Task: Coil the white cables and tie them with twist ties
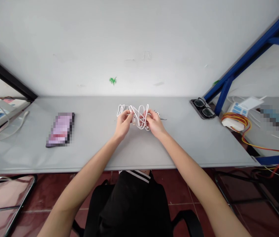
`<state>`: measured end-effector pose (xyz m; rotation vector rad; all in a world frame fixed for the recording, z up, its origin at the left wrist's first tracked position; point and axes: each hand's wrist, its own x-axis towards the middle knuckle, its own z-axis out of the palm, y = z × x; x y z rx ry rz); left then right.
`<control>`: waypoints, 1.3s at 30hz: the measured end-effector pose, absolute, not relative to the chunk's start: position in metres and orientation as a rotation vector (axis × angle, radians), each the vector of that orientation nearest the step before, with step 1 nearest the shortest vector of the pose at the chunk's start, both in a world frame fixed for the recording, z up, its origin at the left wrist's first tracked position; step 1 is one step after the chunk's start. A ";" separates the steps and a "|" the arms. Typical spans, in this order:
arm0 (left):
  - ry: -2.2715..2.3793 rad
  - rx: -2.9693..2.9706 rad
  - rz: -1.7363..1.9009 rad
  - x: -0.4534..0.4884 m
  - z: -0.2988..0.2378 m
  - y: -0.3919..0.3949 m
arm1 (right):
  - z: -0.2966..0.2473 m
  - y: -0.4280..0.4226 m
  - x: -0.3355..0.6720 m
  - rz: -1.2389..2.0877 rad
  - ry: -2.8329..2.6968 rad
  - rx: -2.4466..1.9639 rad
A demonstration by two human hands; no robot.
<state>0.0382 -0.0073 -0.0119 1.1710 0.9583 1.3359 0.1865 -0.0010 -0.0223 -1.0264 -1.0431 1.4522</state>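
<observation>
A white cable [139,116], looped into a loose bundle, is held up just above the grey tabletop [178,144]. My left hand [124,120] pinches the bundle's left side, near a small white plug end [133,121]. My right hand [154,123] grips the right side of the loops. A thin dark wire [162,118] sticks out just beyond my right hand. Parts of the cable are hidden behind my fingers.
A pixelated phone [60,130] lies left of my hands. Black glasses [203,108] sit on a dark case at the table's back right. A coiled red-and-yellow cable [238,121] lies at right, beyond a blue metal frame [247,62]. A white wall rises behind.
</observation>
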 end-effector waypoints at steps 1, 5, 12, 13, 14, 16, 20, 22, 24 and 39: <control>0.963 1.181 1.334 0.038 -0.012 -0.007 | -0.023 -0.001 0.187 1.433 -1.030 -1.036; 1.034 1.291 1.295 0.035 -0.014 -0.005 | -0.024 0.000 0.188 1.317 -1.062 -1.067; 1.081 1.335 1.295 0.036 -0.014 -0.006 | -0.021 -0.001 0.190 1.330 -1.194 -1.057; 1.081 1.307 1.297 0.035 -0.013 -0.006 | -0.021 -0.001 0.190 1.324 -1.183 -1.060; 1.081 1.277 1.294 0.035 -0.011 -0.006 | -0.022 -0.001 0.190 1.317 -1.170 -1.064; 1.086 1.239 1.280 0.033 -0.009 -0.006 | -0.023 0.000 0.189 1.286 -1.141 -1.077; 1.141 1.274 1.236 0.029 -0.008 -0.005 | -0.025 0.000 0.189 1.117 -1.146 -1.095; 1.153 1.260 1.214 0.028 -0.007 -0.005 | -0.024 0.001 0.191 1.048 -1.150 -1.079; 1.147 1.201 1.216 0.027 -0.007 -0.005 | -0.021 0.001 0.193 1.034 -1.151 -1.061; 1.019 0.925 1.353 0.028 -0.006 -0.002 | -0.024 0.013 0.202 1.012 -0.850 -0.975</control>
